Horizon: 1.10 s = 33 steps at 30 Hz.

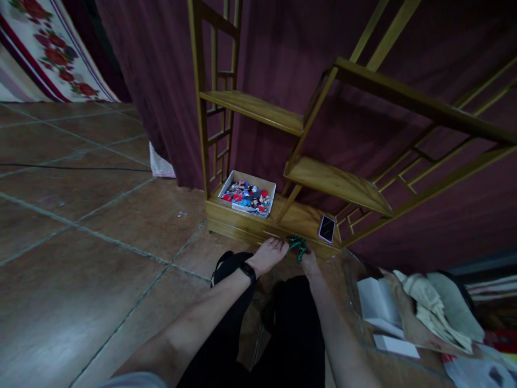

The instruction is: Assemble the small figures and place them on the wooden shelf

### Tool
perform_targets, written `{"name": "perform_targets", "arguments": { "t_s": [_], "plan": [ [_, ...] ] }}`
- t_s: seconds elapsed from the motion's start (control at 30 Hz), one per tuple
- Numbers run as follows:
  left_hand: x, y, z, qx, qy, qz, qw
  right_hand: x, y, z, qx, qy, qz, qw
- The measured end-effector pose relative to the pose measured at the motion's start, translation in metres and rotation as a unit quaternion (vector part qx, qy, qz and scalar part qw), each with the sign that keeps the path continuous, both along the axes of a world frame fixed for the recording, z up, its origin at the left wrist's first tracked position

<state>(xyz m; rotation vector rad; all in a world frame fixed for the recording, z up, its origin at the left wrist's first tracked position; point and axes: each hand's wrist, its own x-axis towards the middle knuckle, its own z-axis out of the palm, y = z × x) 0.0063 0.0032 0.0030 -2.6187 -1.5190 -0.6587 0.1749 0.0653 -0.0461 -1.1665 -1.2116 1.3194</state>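
Between my two hands is a shiny dark green crumpled thing [298,245], perhaps cloth or foil; its kind is not clear. My left hand [271,255], with a black band [247,272] on the wrist, is closed on its left end. My right hand [309,261] grips the right side, its fingers partly hidden behind the green thing. Both hands are low in front of the wooden shelf unit [242,222], over my knees. An open cardboard box [271,189] full of small red, blue and white pieces stands on its base. To the right on that base lies a phone or small tablet [327,229].
Staggered shelf boards [335,180] jut out above and right of my hands. A dark red curtain [262,64] hangs behind. On the tiled floor [100,269] at right are white boxes [379,302], a beige cloth [432,307] and bags. A black cable [72,167] runs at left.
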Motion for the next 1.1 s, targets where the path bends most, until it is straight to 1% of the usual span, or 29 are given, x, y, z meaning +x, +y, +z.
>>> {"name": "perform_targets", "arguments": {
  "t_s": [0.13,0.3,0.43,0.63,0.73,0.87,1.03,1.1],
  "plan": [
    [0.0006,-0.0008,0.0006,0.013,0.017,-0.004,1.000,0.0024,-0.0022,0.0036,-0.019,-0.012,0.010,1.000],
    [0.0013,-0.0012,0.0015,0.018,0.020,-0.017,0.999,0.0028,-0.0017,0.0011,-0.015,0.029,0.017,0.999],
    [0.0012,-0.0020,0.0031,0.011,0.021,-0.019,1.000,0.0029,-0.0020,0.0009,-0.006,0.030,0.005,1.000],
    [0.0022,-0.0038,0.0059,0.012,0.033,-0.019,0.999,0.0046,-0.0038,0.0028,-0.022,0.060,0.004,0.998],
    [0.0033,-0.0043,0.0064,0.014,0.045,-0.020,0.999,0.0060,-0.0038,0.0020,-0.021,0.053,0.001,0.998],
    [0.0041,-0.0040,0.0064,0.018,0.034,-0.028,0.999,0.0070,-0.0039,0.0032,-0.015,0.049,-0.010,0.999],
    [0.0045,-0.0030,0.0055,0.029,0.057,-0.024,0.998,0.0064,-0.0037,0.0060,-0.017,0.061,-0.003,0.998],
    [0.0048,-0.0029,0.0049,0.030,0.052,-0.023,0.998,0.0068,-0.0032,0.0052,-0.019,0.055,-0.003,0.998]
  ]
}}
